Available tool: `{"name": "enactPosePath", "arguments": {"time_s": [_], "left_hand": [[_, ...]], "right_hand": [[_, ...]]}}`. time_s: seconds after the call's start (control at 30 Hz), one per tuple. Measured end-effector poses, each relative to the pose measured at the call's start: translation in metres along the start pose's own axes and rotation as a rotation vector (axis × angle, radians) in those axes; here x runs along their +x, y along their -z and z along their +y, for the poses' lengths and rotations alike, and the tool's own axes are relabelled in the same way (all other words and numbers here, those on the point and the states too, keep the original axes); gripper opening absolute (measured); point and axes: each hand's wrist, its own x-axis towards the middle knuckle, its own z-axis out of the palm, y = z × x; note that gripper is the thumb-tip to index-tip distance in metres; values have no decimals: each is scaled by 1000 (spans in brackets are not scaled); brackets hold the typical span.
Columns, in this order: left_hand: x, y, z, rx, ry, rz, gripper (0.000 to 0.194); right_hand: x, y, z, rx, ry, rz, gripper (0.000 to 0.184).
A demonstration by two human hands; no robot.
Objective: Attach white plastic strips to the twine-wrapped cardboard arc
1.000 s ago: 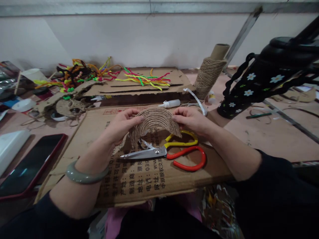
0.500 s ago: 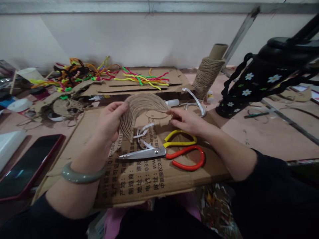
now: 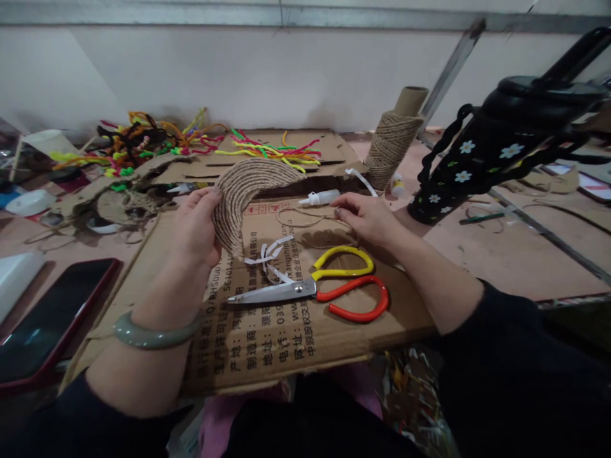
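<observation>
My left hand is closed on one end of a crescent-shaped piece covered in curved rows of jute twine, tilted up above the cardboard. My right hand is to the right of it, apart from the piece, fingers curled together on a loose strand of jute twine. Just beyond those fingers lies a small clear glue bottle. Scissors with one yellow and one red handle rest on the printed cardboard below both hands. Curled white strips lie beside the blades.
Behind stands a jute twine spool, left of a black flowered tumbler. Colourful pipe cleaners lie on cardboard at the back, with a tangled heap to their left. A phone lies at the left.
My right hand has left the tip of the crescent piece and moved slightly right with the strand. My left hand has shifted the piece a little left and up.
</observation>
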Motion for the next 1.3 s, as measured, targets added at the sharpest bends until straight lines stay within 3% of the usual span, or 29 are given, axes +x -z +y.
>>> {"name": "enactPosePath", "arguments": {"time_s": [0.1,0.27,0.33,0.4,0.47,0.57,0.73,0.83,0.97,1.07,1.3], "left_hand": [[-1,-1,1,-21,2,22,19],[-2,-2,3,-21,-6,29,17],[-4,-4,5,-41,4,52,17],[-5,-7,7,-45,32,73,17],[-7,-9,8,-25,61,71,18],[-11,-11,7,37,99,11,19],[-15,-11,4,155,172,-162,27],[-16,-10,1,195,187,-205,30],[-13,-8,-4,217,193,-280,34],[-12,-7,-6,248,220,-325,34],[-16,-9,-4,376,273,-405,32]], "right_hand": [[3,6,7,-17,-24,76,21],[9,29,32,100,-121,340,25],[7,39,42,40,-171,353,25],[5,47,49,-110,-211,250,23],[2,50,52,-241,-230,62,19],[1,44,48,-360,-203,-150,15],[3,26,37,-516,-203,-204,13],[3,30,32,-275,-252,-115,6],[2,39,26,503,-291,82,7],[2,40,21,860,-273,74,12],[-1,36,13,725,-166,97,9]]}}
